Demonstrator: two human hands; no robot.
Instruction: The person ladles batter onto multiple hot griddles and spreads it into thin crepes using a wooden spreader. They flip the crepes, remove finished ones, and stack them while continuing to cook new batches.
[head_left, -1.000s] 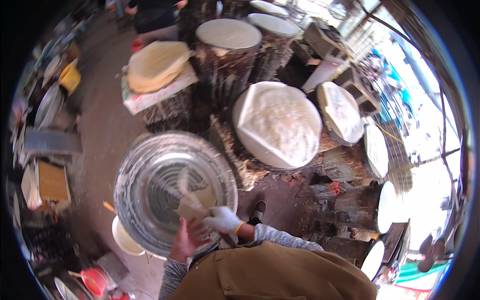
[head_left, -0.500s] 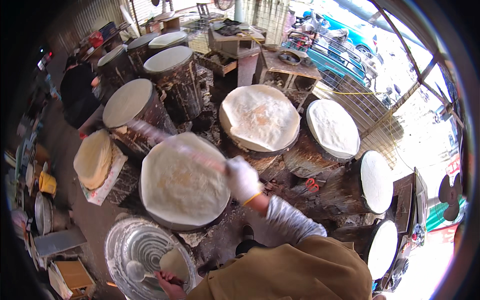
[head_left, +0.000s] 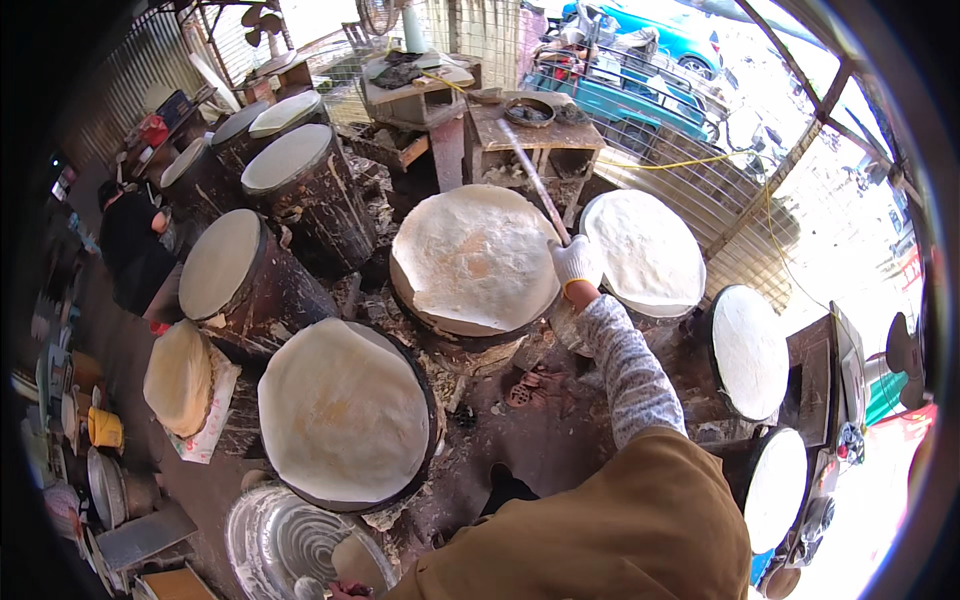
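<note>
My right hand [head_left: 577, 262], in a white knit glove, is closed round one end of a long thin pale stick [head_left: 533, 178]. It is held between two round flatbreads: a browned, wavy-edged flatbread [head_left: 478, 258] on a drum stove to its left and a white flatbread [head_left: 645, 250] to its right. The stick points away toward a wooden stand. At the bottom edge my left hand [head_left: 348, 592] shows only in part, by a ladle [head_left: 308, 588] in a wide metal basin [head_left: 258, 545]. Nearer on the left, a flatbread [head_left: 342, 415] has its rim lifted off its drum stove.
A stack of flatbreads [head_left: 178, 380] stands at the left. More drum stoves [head_left: 300, 205] fill the back left, where a person in dark clothes [head_left: 135, 245] bends down. Two white rounds [head_left: 750, 352] lie on stoves at the right. The wooden stand [head_left: 525, 140] holds a shallow pan.
My right hand has moved right and away, swinging the stick from over the near left flatbread to point toward the back. The view has shifted; the basin and left hand now sit lower.
</note>
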